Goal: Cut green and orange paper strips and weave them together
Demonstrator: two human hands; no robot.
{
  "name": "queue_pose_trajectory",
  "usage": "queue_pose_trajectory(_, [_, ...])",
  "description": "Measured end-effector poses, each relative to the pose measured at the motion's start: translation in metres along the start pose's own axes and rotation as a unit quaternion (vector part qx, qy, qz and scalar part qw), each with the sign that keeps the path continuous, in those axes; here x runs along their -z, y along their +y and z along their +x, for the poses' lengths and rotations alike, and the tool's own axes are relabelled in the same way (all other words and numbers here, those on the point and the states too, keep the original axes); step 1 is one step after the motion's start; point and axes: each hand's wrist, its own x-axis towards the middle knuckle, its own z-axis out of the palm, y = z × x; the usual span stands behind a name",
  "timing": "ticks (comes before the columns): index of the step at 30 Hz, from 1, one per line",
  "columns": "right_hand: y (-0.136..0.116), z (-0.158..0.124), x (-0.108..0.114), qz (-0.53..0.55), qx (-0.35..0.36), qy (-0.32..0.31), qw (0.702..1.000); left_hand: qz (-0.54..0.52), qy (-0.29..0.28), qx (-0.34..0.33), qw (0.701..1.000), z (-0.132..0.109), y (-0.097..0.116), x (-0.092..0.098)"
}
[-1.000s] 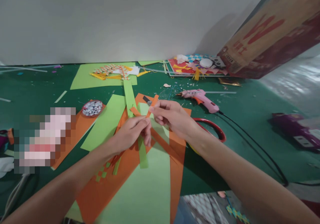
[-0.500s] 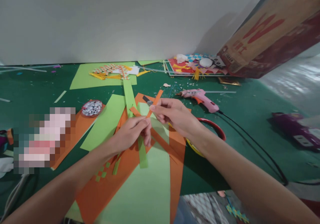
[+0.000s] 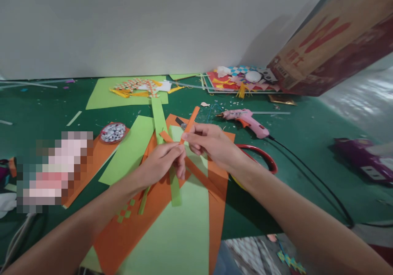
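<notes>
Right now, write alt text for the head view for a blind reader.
The left hand pinches crossed orange and green strips while the right hand holds an orange strip, above paper sheets on a green table. A pink glue gun lies beyond.

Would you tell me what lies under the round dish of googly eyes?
The dish rests on an orange paper sheet; whatever lies beneath that sheet is covered.

Soft, even light falls from above, shadows faint. Wide-lens bending warps the edges; a pixelated patch (image 3: 55,172) sits left
</notes>
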Motion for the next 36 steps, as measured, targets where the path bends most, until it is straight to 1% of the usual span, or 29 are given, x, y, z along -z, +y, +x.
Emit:
queue_pose_trajectory(3, [-0.0023,-0.0001,-0.0009,0.018,0.007,0.015,1.0,0.006,-0.005,0.001,1.0,-0.0006,-0.0011,0.0])
queue_pose_trajectory(11, [0.0008,0.0012,-0.0003,0.03,0.022,0.024,0.999,0.03,-0.011,-0.001,1.0,-0.0005,-0.0028,-0.0011])
queue_pose_trajectory(16, [-0.0004,0.0005,-0.0003,0.027,0.018,0.022,0.999,0.026,-0.013,-0.008,1.0,-0.0006,-0.0038,-0.0008])
queue_pose_trajectory(18, [-0.0003,0.0004,0.0001,0.021,0.007,0.009,1.0,0.019,-0.011,-0.012,1.0,-0.0008,-0.0033,-0.0009])
queue_pose_trajectory(21, [0.0015,0.0004,0.0007,0.001,-0.009,-0.027,1.0,0.012,0.0,-0.006,1.0,-0.0007,-0.0014,-0.0013])
queue_pose_trajectory(23, [0.0032,0.0004,0.0005,-0.003,-0.011,-0.037,0.999,0.01,0.006,0.002,1.0,-0.0003,-0.0005,-0.0012])
queue_pose_trajectory(29, [0.0033,0.0002,-0.0023,0.035,0.003,-0.014,0.999,0.0,-0.013,0.0,1.0,0.0014,-0.0029,-0.0003])
queue_pose_trajectory(36, [0.0003,-0.0018,-0.0063,0.057,0.006,0.008,0.998,-0.001,-0.022,0.001,1.0,0.0004,-0.0066,0.0])
